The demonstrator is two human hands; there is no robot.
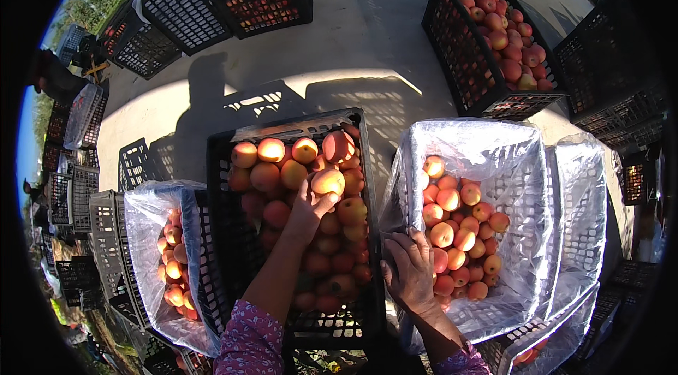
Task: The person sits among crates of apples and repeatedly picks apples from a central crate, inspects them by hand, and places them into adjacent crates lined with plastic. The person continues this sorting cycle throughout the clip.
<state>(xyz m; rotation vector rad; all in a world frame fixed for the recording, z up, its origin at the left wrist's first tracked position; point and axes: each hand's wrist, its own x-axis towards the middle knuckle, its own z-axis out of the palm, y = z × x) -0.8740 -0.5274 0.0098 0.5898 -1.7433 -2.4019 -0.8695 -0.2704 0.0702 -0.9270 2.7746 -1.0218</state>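
Note:
A red-and-yellow apple (328, 182) is in my left hand (308, 216), pinched between thumb and fingers above a black plastic crate (374, 269). Many more apples (265, 176) fill that crate, some sunlit, the nearer ones in shade. On the right stands a crate lined with clear plastic film (516, 264), with apples (463, 240) heaped towards its left side. My right hand (410, 269) rests on this crate's left rim, over the film, its thumb apart from the loosely bent fingers. I see no apple in it, though its palm is hidden.
Another film-lined crate (140, 237) with apples stands at my left. Ahead are two black crates of apples, one at the back left (265, 7) and one at the right (450, 52). Stacked crates (185, 4) stand beyond on concrete ground (339, 30). A person (58, 76) is at the far left.

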